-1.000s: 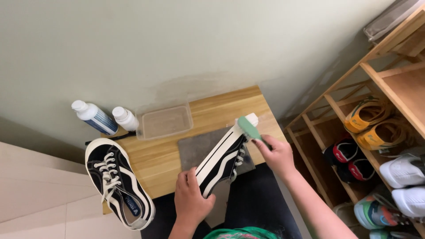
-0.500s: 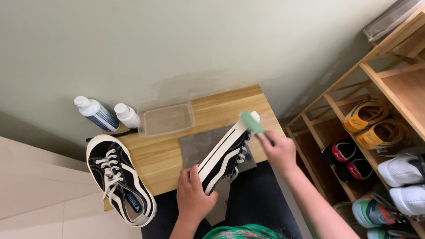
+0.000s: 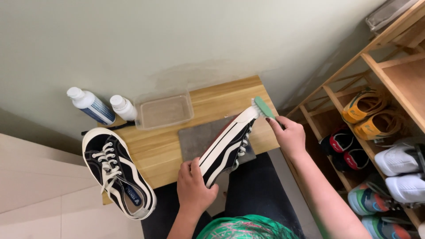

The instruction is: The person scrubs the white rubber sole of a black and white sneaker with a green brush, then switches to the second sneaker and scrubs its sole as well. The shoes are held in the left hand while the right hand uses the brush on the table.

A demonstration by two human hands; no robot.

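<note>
My left hand grips the heel end of a black sneaker with white stripes, held tilted on its side over a grey cloth. In my right hand is a green brush, its bristles pressed against the sneaker's white toe. The matching sneaker lies upright at the left end of the small wooden table, partly over its edge.
A clear plastic tray and two white bottles stand at the table's back by the wall. A wooden shoe rack at the right holds yellow sandals, red-black, white and multicoloured shoes. Pale floor tiles lie at the left.
The brush and my right hand have shifted up and right to the tip of the toe. The sneaker has tilted slightly, and the view has drifted a little.
</note>
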